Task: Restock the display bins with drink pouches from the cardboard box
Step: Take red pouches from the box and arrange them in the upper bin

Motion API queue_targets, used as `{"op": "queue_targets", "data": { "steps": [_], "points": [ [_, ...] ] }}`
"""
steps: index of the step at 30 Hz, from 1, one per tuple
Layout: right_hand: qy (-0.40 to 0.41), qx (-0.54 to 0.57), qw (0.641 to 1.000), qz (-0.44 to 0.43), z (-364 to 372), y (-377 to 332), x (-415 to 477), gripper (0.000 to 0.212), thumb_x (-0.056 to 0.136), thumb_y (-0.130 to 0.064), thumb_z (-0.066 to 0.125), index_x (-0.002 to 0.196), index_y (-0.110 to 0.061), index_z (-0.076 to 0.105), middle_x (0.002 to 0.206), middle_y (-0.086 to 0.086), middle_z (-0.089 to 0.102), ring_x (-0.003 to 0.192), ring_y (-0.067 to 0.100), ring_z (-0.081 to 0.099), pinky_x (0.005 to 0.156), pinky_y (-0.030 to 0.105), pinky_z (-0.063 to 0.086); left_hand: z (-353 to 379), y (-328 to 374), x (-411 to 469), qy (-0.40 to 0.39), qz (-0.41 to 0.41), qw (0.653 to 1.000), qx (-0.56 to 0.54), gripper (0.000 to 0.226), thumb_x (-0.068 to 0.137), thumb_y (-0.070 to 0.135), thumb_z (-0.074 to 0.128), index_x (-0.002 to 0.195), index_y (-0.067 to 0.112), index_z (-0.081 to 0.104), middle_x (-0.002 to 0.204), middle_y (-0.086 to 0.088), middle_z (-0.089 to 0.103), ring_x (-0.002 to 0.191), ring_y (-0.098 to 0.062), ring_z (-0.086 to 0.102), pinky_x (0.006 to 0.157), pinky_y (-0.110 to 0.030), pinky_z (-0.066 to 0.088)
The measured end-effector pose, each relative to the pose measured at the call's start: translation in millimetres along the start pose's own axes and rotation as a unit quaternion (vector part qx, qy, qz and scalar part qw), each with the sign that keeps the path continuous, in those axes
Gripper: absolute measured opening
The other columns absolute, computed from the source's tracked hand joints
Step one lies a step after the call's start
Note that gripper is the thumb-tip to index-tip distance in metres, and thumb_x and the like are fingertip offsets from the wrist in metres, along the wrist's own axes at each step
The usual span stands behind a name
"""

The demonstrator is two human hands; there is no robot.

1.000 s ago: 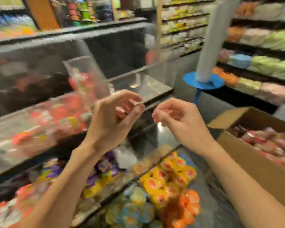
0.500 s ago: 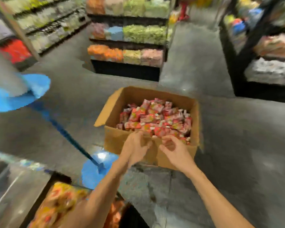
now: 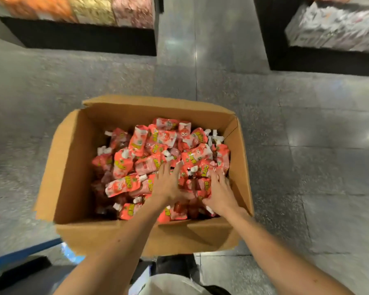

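Note:
An open cardboard box (image 3: 68, 167) stands on the grey floor right below me. It holds a heap of red and pink drink pouches (image 3: 153, 145) with white caps. Both my hands are inside the box, near its front right. My left hand (image 3: 168, 186) lies on the pouches with its fingers stretched forward. My right hand (image 3: 221, 192) rests beside it on the heap, fingers spread among the pouches. Neither hand has lifted a pouch. The picture is blurred around the fingertips. The display bins are out of view.
A low black display stand (image 3: 77, 37) with orange, gold and pink packs is at the far left. Another stand (image 3: 337, 28) with pale packs is at the far right, with an aisle of grey floor (image 3: 200, 60) between them. A blue strip (image 3: 24, 250) lies at the lower left.
I have turned away from the display bins and now look straight down into the box. Both hands went from the box's front edge down onto the pouches.

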State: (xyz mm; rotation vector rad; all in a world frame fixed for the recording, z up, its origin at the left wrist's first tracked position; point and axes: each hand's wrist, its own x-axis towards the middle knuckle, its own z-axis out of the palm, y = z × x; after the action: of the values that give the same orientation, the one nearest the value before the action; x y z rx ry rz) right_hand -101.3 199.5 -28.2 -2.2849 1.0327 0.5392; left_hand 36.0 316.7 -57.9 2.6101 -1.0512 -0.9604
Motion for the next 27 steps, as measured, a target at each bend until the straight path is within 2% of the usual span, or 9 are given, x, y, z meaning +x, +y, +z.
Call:
{"op": "queue_targets", "data": {
  "steps": [4,6,9,13,15,19,22,24,27],
  "points": [
    [0.036,-0.069,0.997,-0.021,-1.3,3.2,53.6,0.103,0.089,-0.033,0.071,0.158,-0.015,-0.002,0.165,0.013,-0.005,0.153,0.032,-0.003,0.123,0.045,0.014,13.6,8.9,33.2,-0.115,0.033,0.988,0.096,0.136,0.065,0.074,0.075,0.155,0.031,-0.018,0.161,-0.011,-0.029,0.148,-0.037,-0.026,0.118,-0.065,0.006],
    [-0.002,-0.109,0.994,-0.019,-1.0,6.3,67.2,0.114,0.087,-0.035,0.072,0.155,-0.014,-0.017,0.165,0.014,-0.006,0.152,0.032,-0.012,0.122,0.051,0.015,18.2,15.1,36.5,-0.149,0.04,0.976,0.155,0.145,0.059,0.086,0.067,0.153,0.027,-0.027,0.157,-0.018,-0.036,0.147,-0.041,-0.026,0.115,-0.07,0.007],
    [-0.041,-0.141,0.989,-0.011,4.5,6.1,65.4,0.125,0.083,-0.031,0.076,0.151,-0.017,-0.028,0.165,0.013,0.004,0.152,0.033,0.002,0.114,0.057,0.027,19.6,17.7,26.3,-0.134,0.055,0.969,0.201,0.143,0.059,0.087,0.064,0.156,0.024,-0.02,0.16,-0.025,-0.024,0.15,-0.045,0.002,0.112,-0.069,0.018],
    [-0.037,-0.145,0.989,0.012,2.0,14.1,61.2,0.11,0.075,-0.033,0.084,0.154,-0.018,0.009,0.158,0.01,0.02,0.144,0.03,0.024,0.108,0.055,0.037,21.9,20.2,11.2,-0.095,0.078,0.969,0.212,0.105,0.069,0.076,0.069,0.15,0.022,0.029,0.158,-0.022,0.007,0.14,-0.04,0.023,0.109,-0.062,0.026],
    [-0.047,-0.151,0.987,0.028,3.4,19.9,57.7,0.104,0.076,-0.035,0.083,0.153,-0.019,0.015,0.153,0.013,0.027,0.139,0.033,0.03,0.105,0.053,0.041,24.0,21.5,6.1,-0.082,0.093,0.97,0.209,0.087,0.072,0.072,0.068,0.138,0.019,0.043,0.15,-0.019,0.021,0.134,-0.038,0.027,0.105,-0.058,0.03],
    [-0.109,-0.122,0.985,0.057,9.6,17.0,56.1,0.101,0.073,-0.035,0.081,0.151,-0.018,0.018,0.143,0.009,0.046,0.135,0.033,0.038,0.104,0.054,0.036,21.9,23.9,-0.6,-0.13,0.105,0.952,0.255,0.085,0.074,0.068,0.067,0.134,0.015,0.039,0.145,-0.019,0.019,0.137,-0.041,0.023,0.104,-0.061,0.032],
    [-0.111,-0.071,0.99,0.059,12.9,12.9,57.7,0.093,0.068,-0.031,0.081,0.143,-0.02,0.028,0.125,0.012,0.06,0.123,0.037,0.051,0.097,0.051,0.045,18.9,21.9,-6.7,-0.137,0.09,0.961,0.223,0.071,0.086,0.056,0.064,0.137,0.015,0.037,0.152,-0.019,0.018,0.143,-0.039,0.018,0.101,-0.054,0.039],
    [-0.109,-0.033,0.991,0.069,11.1,10.4,55.5,0.098,0.065,-0.036,0.082,0.146,-0.024,0.028,0.119,0.01,0.063,0.12,0.036,0.053,0.096,0.052,0.046,15.9,14.6,-9.2,-0.115,0.092,0.974,0.17,0.066,0.086,0.047,0.066,0.137,0.018,0.037,0.147,-0.014,0.028,0.136,-0.035,0.027,0.097,-0.048,0.043],
    [-0.123,0.085,0.983,0.103,9.3,13.7,52.1,0.118,0.051,-0.052,0.088,0.151,-0.03,0.03,0.129,-0.001,0.06,0.126,0.026,0.05,0.105,0.051,0.042,4.1,0.5,-10.3,-0.098,0.105,0.984,0.103,0.07,0.089,0.037,0.066,0.147,0.022,0.029,0.14,-0.01,0.036,0.128,-0.032,0.034,0.091,-0.04,0.046]
  ]
}}
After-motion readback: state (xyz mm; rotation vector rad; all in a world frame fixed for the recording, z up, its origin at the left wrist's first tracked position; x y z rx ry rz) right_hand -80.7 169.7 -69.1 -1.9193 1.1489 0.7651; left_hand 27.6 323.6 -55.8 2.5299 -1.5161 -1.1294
